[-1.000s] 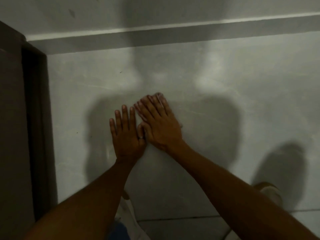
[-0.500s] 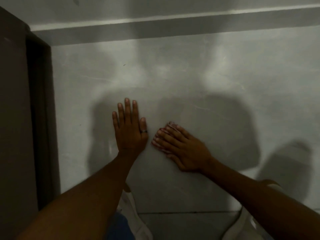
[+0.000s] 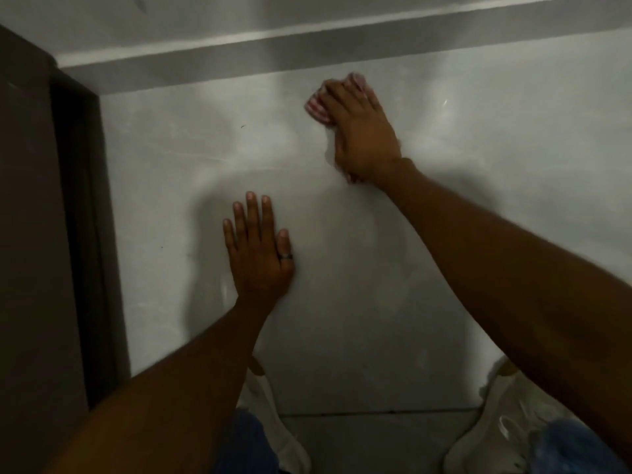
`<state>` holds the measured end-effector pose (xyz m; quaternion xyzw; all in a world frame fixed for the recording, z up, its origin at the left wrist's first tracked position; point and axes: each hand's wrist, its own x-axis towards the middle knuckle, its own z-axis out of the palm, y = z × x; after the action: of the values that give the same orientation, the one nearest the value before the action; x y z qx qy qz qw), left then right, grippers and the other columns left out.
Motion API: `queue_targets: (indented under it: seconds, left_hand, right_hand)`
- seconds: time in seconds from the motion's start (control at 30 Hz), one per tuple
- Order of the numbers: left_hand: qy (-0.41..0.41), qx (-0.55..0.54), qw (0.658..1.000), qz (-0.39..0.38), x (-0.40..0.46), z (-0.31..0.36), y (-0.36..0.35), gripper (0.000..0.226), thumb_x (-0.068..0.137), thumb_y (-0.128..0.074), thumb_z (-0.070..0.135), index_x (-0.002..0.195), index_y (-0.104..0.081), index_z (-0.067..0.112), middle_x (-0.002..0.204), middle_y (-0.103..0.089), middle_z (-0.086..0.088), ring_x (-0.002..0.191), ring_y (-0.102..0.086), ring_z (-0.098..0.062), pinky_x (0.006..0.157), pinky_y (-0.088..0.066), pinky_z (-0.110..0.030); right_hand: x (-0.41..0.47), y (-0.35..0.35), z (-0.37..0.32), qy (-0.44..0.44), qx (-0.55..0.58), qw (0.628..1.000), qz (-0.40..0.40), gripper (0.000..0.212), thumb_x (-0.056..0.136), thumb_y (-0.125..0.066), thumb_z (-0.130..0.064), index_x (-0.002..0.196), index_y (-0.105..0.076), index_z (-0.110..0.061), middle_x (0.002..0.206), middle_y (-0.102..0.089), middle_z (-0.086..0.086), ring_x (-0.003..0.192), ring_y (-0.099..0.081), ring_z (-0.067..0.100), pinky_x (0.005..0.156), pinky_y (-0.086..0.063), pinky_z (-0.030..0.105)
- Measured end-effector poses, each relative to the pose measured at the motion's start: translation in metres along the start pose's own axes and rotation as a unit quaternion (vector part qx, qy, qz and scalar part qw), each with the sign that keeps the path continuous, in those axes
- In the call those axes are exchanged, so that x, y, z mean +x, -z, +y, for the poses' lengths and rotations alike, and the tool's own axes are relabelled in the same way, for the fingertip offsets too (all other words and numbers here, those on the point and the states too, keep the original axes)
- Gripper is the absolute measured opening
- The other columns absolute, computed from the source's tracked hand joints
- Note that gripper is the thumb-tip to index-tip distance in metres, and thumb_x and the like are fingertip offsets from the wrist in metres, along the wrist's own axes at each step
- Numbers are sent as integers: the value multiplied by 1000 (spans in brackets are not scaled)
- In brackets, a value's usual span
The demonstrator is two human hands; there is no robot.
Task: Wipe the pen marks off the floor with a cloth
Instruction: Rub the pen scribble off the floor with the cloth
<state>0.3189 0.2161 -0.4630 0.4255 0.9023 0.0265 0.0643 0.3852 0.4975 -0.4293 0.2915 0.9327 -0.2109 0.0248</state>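
Note:
My right hand [image 3: 359,131] presses a small red-and-white striped cloth [image 3: 318,109] flat against the pale grey floor [image 3: 359,285], far out near the baseboard; only the cloth's edge shows past my fingers. My left hand [image 3: 258,249] lies flat on the floor, nearer to me and to the left, fingers spread, a ring on one finger, holding nothing. A tiny dark mark [image 3: 242,126] sits on the floor left of the cloth. I make out no other pen marks in the dim light.
A dark brown door frame [image 3: 78,217] stands along the left. A light baseboard [image 3: 307,51] and the wall run across the top. My white shoes [image 3: 496,429] and blue trouser cuffs are at the bottom, by a tile joint [image 3: 376,412].
My right hand has swept the cloth from beside my left hand, away from me and to the right, toward the baseboard. My left hand has stayed planted.

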Motion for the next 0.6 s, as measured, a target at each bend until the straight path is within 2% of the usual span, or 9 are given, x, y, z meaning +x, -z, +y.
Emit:
queue_targets:
  seconds: [0.17,0.23,0.3,0.33,0.37,0.4,0.43,0.5,0.6]
  left_hand:
    - [20,-27,997,-73,-2,6,22,67,112,-28,43,173,-19,17,182,-13,-13,169,-9,-36,136,-4,-53]
    - [17,-42,986,-162,6,1,45,69,113,-32,41,174,-12,16,182,-4,-14,169,-3,-36,136,-3,-51]
    - [80,-126,947,-283,26,0,79,68,116,-34,35,173,-10,8,182,-3,-17,169,-4,-36,136,-7,-44]
    - [165,-210,901,-341,35,5,105,65,117,-33,32,171,-15,3,181,-12,-19,168,-14,-35,135,-14,-40]
    - [263,-296,831,-391,39,13,137,63,117,-34,34,168,-26,-1,177,-27,-20,163,-28,-36,132,-24,-41]
    - [367,-376,744,-412,37,22,170,65,115,-38,43,164,-38,1,169,-42,-18,155,-42,-36,126,-35,-44]
    - [401,-433,671,-448,28,30,208,68,111,-41,54,159,-47,7,161,-52,-14,146,-50,-37,119,-43,-50]
    - [440,-544,556,-448,1,42,279,70,103,-49,69,148,-59,18,150,-62,-10,132,-59,-36,110,-53,-58]
    - [473,-657,423,-407,-38,48,370,67,91,-64,73,128,-75,19,131,-77,-13,116,-73,-36,95,-62,-63]
  right_hand:
    - [-59,5,-18,-92,28,995,-7,76,85,-58,-2,159,-41,3,170,-35,27,163,-26,42,137,-5,57]
    - [-94,14,-31,-128,56,988,-69,67,84,-58,3,150,-50,5,167,-37,30,161,-29,41,137,-7,55]
    - [-118,38,-51,-192,134,960,-154,43,87,-58,5,129,-61,-2,151,-52,29,148,-48,41,131,-26,50]
    - [-128,58,-68,-246,223,928,-168,36,94,-57,3,129,-62,-1,139,-62,26,134,-61,39,121,-43,47]
    - [-139,80,-86,-313,323,878,-167,32,102,-57,-4,134,-62,-1,120,-71,24,109,-74,34,100,-59,41]
    - [-146,104,-106,-368,438,805,-157,28,108,-53,-14,131,-62,1,94,-74,18,78,-75,27,72,-62,35]
    - [-151,126,-127,-410,550,714,-139,27,111,-48,-21,116,-64,1,74,-70,11,58,-67,20,56,-55,30]
    - [-163,174,-169,-444,698,552,-103,31,106,-44,-22,96,-67,-3,67,-72,6,58,-69,19,56,-57,26]
    - [-176,246,-228,-424,787,442,-70,38,90,-54,-26,85,-86,-7,81,-83,9,72,-80,22,66,-67,29]
